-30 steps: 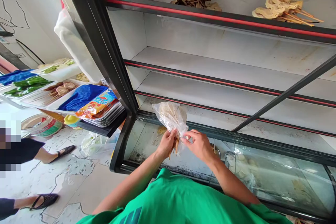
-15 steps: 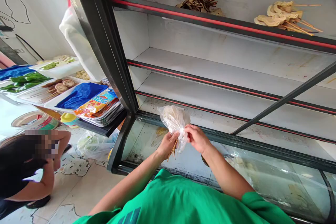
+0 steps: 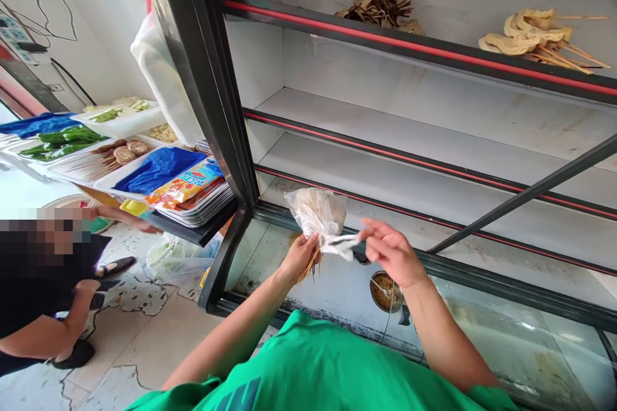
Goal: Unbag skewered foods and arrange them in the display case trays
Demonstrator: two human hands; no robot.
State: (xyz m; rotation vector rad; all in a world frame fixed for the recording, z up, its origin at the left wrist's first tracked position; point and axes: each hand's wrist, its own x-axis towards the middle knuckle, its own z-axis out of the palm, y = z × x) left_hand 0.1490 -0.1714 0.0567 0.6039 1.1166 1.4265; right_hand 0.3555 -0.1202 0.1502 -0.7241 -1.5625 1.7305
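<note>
A clear plastic bag [image 3: 314, 207] with pale food inside is in front of me at the lower edge of the display cabinet. Thin wooden skewers [image 3: 307, 271] stick out below its gathered neck. My left hand [image 3: 297, 257] is closed around that neck and the sticks. To the right, my right hand [image 3: 393, 253] pinches the stretched white end of the bag between thumb and finger, its other fingers partly spread. Below the right hand, a metal pot [image 3: 380, 291] of brown crumbly food with a spoon stands behind the glass.
Skewered food [image 3: 530, 38] and a darker skewer pile [image 3: 378, 3] lie on the upper cabinet shelf. A slanted bar [image 3: 506, 209] crosses the right side. At left are food trays [image 3: 125, 122], stacked trays [image 3: 202, 205] and a crouching person [image 3: 43, 308].
My right hand has moved right, pulling the bag's end out into a taut strip. The pot has come into view. The person at left has stretched an arm toward the trays.
</note>
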